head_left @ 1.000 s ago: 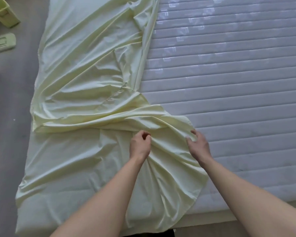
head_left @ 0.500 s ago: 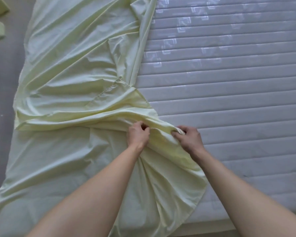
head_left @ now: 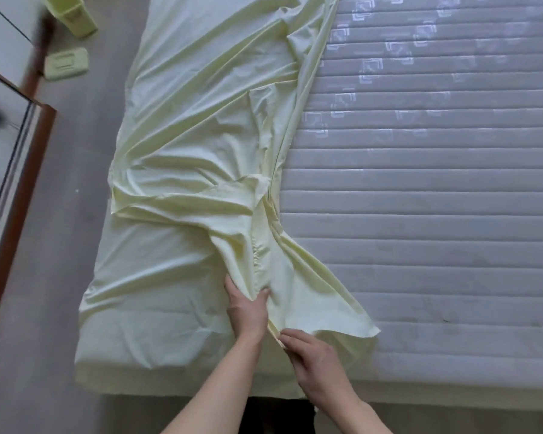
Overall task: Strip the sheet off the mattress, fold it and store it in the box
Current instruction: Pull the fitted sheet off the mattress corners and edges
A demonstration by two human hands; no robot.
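Pale yellow cotton sheet (head_left: 201, 151) lies gathered over the left half of the grey quilted mattress (head_left: 436, 214); the right half is bare. A second earlier both hands worked a ridge of fabric further up the bed. They have since drawn back toward the near edge, and the bunched fold has come with them, now running as a twisted, puckered band from mid-bed down to the grip.

Left hand (head_left: 246, 311): fingers closed on the near end of that band, thumb and forefinger pinching a pleat of sheet. Right hand (head_left: 314, 355): just beside and below the left, fingers curled at the hem edge; whether it is clamped on the cloth or only pressing it cannot be told from this view.

To the right of the grip, a loose corner flap of sheet fans out on bare mattress. To the left of it, the sheet is flat and appears still tucked round the near left corner.

Judgement: stripping is partly done. The gathering shift suggests the person is collecting the freed edge before releasing the left side; folding has not begun.

Well beyond the grip, on the floor at upper left, sits a light green plastic box (head_left: 71, 15) with a flat green lid (head_left: 66, 63) beside it. Nothing is stored yet.
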